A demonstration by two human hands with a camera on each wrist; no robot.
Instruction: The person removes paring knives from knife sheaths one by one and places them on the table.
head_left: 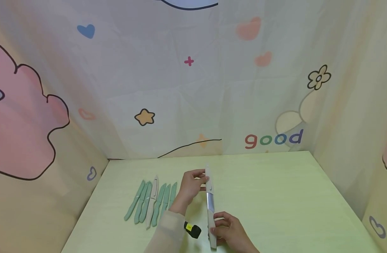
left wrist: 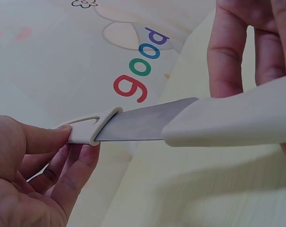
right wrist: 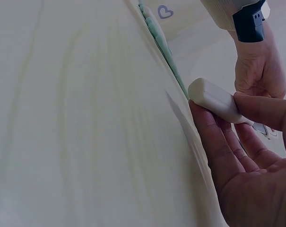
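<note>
A knife (left wrist: 232, 124) with a white handle is held up over the table, its bare blade (left wrist: 143, 121) showing between the handle and a white sheath (left wrist: 85, 130). The tip end of the blade is hidden inside the sheath. My left hand (head_left: 190, 185) pinches the sheath between thumb and fingers. Nearer to me, my right hand (head_left: 229, 230) grips the handle, with the thumb on one side and the fingers on the other. In the right wrist view the rounded handle end (right wrist: 211, 97) sticks out past the fingertips.
Left of my left forearm, several green knives (head_left: 139, 202) lie side by side on the pale table (head_left: 276, 196), with one white knife (head_left: 151, 203) among them. A black strap device (head_left: 193, 230) sits on my left wrist. A printed curtain (head_left: 168, 80) stands behind the table.
</note>
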